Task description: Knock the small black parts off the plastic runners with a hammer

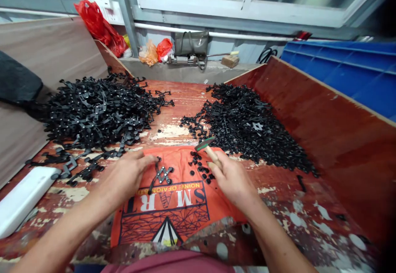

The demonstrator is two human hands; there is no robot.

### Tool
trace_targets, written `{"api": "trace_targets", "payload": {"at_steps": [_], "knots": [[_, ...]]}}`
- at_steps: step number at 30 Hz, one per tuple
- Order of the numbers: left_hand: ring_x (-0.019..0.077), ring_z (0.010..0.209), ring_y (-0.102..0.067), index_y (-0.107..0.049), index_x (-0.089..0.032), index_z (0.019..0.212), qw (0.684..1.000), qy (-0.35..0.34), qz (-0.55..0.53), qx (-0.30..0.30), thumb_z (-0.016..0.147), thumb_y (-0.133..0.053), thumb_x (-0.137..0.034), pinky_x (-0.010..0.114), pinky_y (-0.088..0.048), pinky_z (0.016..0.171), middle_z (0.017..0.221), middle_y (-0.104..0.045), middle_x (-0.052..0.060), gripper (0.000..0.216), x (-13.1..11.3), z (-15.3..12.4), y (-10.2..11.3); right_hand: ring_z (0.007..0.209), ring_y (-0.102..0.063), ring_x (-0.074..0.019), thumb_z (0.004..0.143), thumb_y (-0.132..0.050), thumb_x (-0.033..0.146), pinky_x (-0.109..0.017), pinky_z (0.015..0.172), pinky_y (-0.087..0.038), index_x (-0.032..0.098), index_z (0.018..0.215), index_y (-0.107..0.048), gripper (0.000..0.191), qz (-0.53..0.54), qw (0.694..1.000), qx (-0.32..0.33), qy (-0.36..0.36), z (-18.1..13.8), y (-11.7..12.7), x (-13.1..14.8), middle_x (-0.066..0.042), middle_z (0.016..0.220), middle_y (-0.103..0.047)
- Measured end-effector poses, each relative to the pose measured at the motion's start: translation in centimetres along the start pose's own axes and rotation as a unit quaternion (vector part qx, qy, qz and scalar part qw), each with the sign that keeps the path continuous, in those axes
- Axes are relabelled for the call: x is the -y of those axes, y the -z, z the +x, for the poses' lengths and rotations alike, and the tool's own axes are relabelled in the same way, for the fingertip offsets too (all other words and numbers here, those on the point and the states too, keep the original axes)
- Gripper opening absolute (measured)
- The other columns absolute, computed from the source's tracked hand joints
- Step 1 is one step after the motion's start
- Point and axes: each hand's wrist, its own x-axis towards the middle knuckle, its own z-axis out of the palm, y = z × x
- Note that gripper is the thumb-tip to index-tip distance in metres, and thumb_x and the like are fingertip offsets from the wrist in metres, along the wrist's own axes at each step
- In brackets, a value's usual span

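My left hand (pixel 123 175) rests on an orange cloth (pixel 173 207) with its fingertips pinched on a black plastic strip part (pixel 161 175) that lies flat there. My right hand (pixel 230 178) is closed round the wooden handle of a small hammer (pixel 206 146) with a green-topped head, held just above several small black round pieces (pixel 201 168) scattered on the cloth. The two hands are about a hand's width apart.
A big heap of black strip parts (pixel 95 112) lies at the left, a heap of small black pieces (pixel 250 128) at the right. Brown board walls (pixel 324 120) fence the worn red table. A white box (pixel 24 198) sits front left, blue crates (pixel 346 71) beyond the right wall.
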Motion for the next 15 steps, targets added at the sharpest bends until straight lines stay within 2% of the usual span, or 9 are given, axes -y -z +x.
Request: {"api": "trace_targets", "payload": {"at_steps": [3, 5, 7, 11, 15], "knots": [[0.0248, 0.107, -0.056, -0.068, -0.032, 0.115, 0.987, -0.146, 0.063, 0.033, 0.088, -0.047, -0.019, 0.035, -0.040, 0.092, 0.114, -0.065, 0.007, 0.037, 0.7, 0.6, 1.2, 0.057, -0.057, -0.0160, 0.089, -0.050, 0.025, -0.025, 0.051, -0.033, 0.022, 0.100, -0.069, 0.022, -0.021, 1.000, 0.009, -0.002, -0.3, -0.1, -0.2, 0.000, 0.069, -0.067], [0.0239, 0.116, -0.052, -0.065, -0.034, 0.119, 0.969, -0.227, 0.058, 0.079, 0.090, -0.048, -0.019, 0.037, -0.035, 0.101, 0.125, -0.061, 0.005, 0.037, 0.7, 0.9, 1.5, 0.060, -0.059, -0.0151, 0.089, -0.052, 0.025, -0.024, 0.052, -0.034, 0.025, 0.101, -0.069, 0.020, -0.038, 0.999, 0.030, 0.020, -0.4, -1.1, 0.5, 0.001, 0.074, -0.069], [0.0237, 0.120, -0.050, -0.063, -0.036, 0.121, 0.952, -0.276, 0.055, 0.120, 0.090, -0.050, -0.020, 0.039, -0.032, 0.106, 0.130, -0.058, 0.004, 0.037, 0.5, 0.9, 1.5, 0.065, -0.061, -0.0149, 0.090, -0.052, 0.024, -0.024, 0.055, -0.035, 0.027, 0.101, -0.069, 0.020, -0.066, 0.996, 0.043, 0.042, -0.4, -2.3, 1.6, 0.001, 0.078, -0.071], [0.0247, 0.114, -0.051, -0.061, -0.039, 0.123, 0.948, -0.284, 0.065, 0.130, 0.090, -0.053, -0.022, 0.043, -0.031, 0.105, 0.121, -0.059, 0.005, 0.038, 0.3, 0.6, 1.2, 0.062, -0.061, -0.0161, 0.091, -0.052, 0.022, -0.026, 0.054, -0.032, 0.023, 0.082, -0.068, 0.018, -0.105, 0.992, 0.050, 0.051, -0.2, -3.8, 2.8, -0.002, 0.073, -0.069], [0.0240, 0.095, -0.051, -0.060, -0.041, 0.125, 0.955, -0.250, 0.125, 0.098, 0.092, -0.053, -0.031, 0.045, -0.034, 0.097, 0.101, -0.058, 0.005, 0.035, 0.4, -0.3, 0.9, 0.060, -0.060, -0.0157, 0.090, -0.053, 0.021, -0.027, 0.053, -0.029, 0.022, 0.077, -0.065, 0.018, -0.126, 0.990, 0.046, 0.053, 0.2, -3.4, 3.0, -0.002, 0.071, -0.067]]}}
